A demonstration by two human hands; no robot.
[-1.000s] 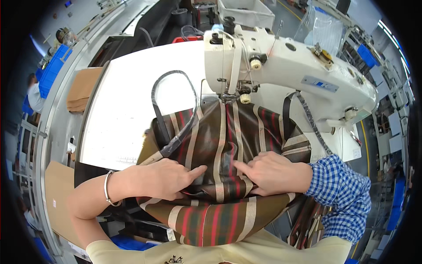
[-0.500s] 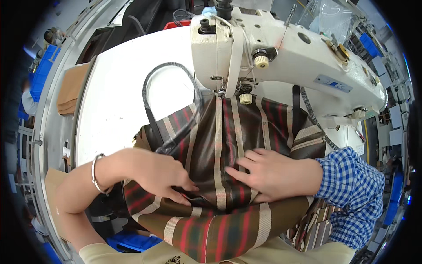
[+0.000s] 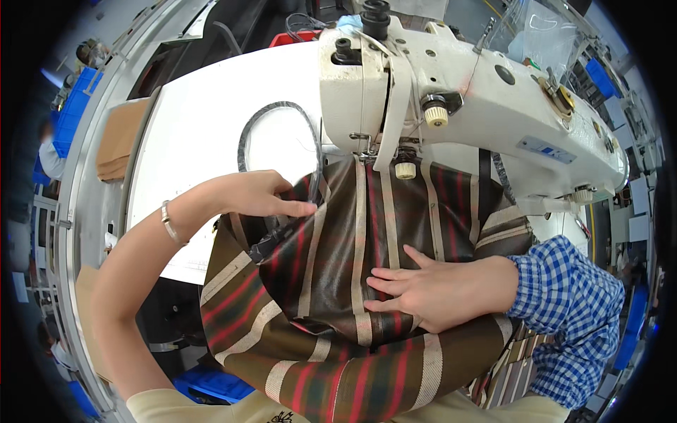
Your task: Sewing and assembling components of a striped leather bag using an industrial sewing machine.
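A striped bag piece (image 3: 338, 261) in dark brown, red, green and cream lies bunched in front of me, its far edge under the needle area of a white sewing machine (image 3: 342, 99). A thin dark handle (image 3: 271, 106) loops up from its left side. My left hand (image 3: 257, 194) is over the piece's far left part, thumb stretched to the right strand of that loop; its other fingers are bent down and hidden, so its grip does not show. Spread and flat, my right hand (image 3: 437, 289) presses on the middle right of the leather-like surface, holding nothing.
The white machine table (image 3: 190, 141) spreads to the left. Brown folded pieces (image 3: 120, 141) lie beyond its left edge. A blue bin (image 3: 211, 384) sits below at the lower left. More blue bins (image 3: 74, 113) line the far left.
My left hand has lifted off the inner fold and moved up to the handle. My right hand has slid slightly down, its fingers spreading wider. The handle loop stands more upright.
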